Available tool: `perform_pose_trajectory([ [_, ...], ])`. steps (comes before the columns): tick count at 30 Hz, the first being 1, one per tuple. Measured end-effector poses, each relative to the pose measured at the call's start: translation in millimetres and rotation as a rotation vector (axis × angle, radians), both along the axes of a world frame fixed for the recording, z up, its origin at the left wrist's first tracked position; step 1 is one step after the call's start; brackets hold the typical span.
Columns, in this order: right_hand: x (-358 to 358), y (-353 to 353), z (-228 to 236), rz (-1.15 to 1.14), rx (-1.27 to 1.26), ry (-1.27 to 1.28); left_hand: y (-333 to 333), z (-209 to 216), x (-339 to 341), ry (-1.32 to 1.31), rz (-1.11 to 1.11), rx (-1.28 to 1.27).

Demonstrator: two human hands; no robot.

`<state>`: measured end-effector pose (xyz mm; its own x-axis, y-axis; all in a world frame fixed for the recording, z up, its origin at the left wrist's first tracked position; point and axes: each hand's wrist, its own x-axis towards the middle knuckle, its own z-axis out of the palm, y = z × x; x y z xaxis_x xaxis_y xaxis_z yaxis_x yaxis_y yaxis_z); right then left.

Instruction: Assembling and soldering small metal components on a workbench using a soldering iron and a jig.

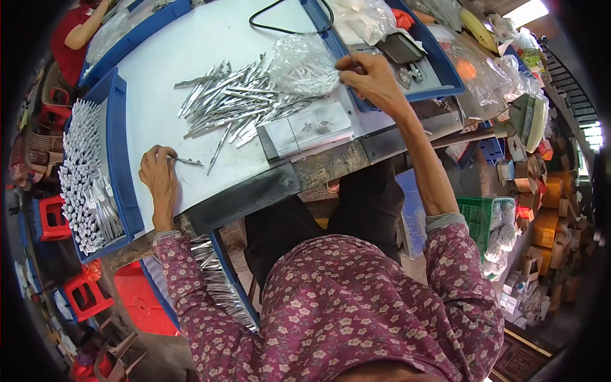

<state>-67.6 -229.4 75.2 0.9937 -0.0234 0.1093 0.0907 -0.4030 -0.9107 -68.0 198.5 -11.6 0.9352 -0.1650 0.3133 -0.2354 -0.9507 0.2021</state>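
Observation:
My left hand (pixel 159 173) rests low on the white tabletop, its fingers closed on the end of a slim silver metal strip (pixel 189 162). A loose heap of similar metal strips (pixel 232 99) lies ahead of it, with one stray strip (pixel 218 150) nearer me. Over at the right, my right hand (pixel 372 79) is raised beside a clear plastic bag (pixel 305 63), fingers pinched together. Whatever is in that pinch is hidden. In front of the heap sits a flat pale metal block (pixel 309 130) with a dark end.
On the left stands a blue tray (pixel 121 153) packed with upright metal strips. Another blue tray (pixel 439 92) at the right holds a dark scoop-like object (pixel 401 48) and plastic bags. A black loop (pixel 289 28) lies at the back. A co-worker's arm (pixel 83 32) shows far left.

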Motion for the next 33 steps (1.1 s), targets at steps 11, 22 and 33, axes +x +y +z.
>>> perform_pose_trajectory([
  [11, 68, 23, -34, 0.088, -0.813, -0.136, -31, 21, -46, -0.146, 0.187, -0.597],
  [22, 53, 41, -49, -0.011, -0.827, -0.127, -101, 35, -87, -0.071, 0.002, -0.961],
  [33, 55, 26, -48, 0.034, -0.294, -0.089, -139, 57, -91, 0.104, -0.145, -1.022],
])
